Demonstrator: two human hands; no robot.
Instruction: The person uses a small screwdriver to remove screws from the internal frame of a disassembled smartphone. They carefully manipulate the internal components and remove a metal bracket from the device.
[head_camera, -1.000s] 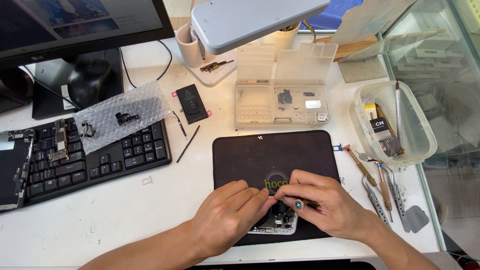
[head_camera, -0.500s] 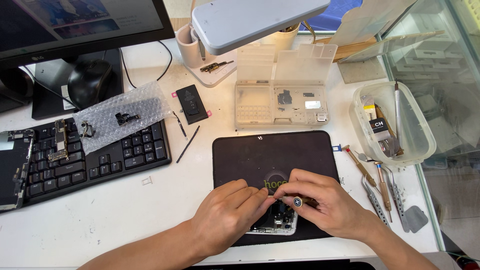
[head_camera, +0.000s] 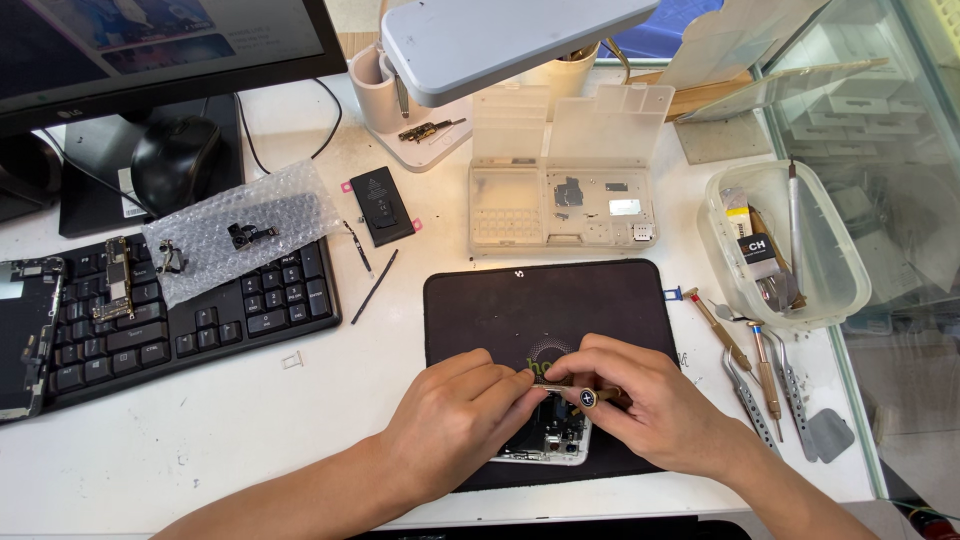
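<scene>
An opened phone lies on a black work mat near the table's front edge, mostly covered by my hands. My right hand grips a small screwdriver held level over the phone, its round cap facing me. My left hand rests on the phone's left side, its fingertips pinched at the screwdriver's tip. Which part the tip touches is hidden by my fingers.
A clear parts organiser stands behind the mat, with a phone battery to its left. A keyboard carries bubble wrap and a circuit board. Right of the mat lie several hand tools and a plastic tub.
</scene>
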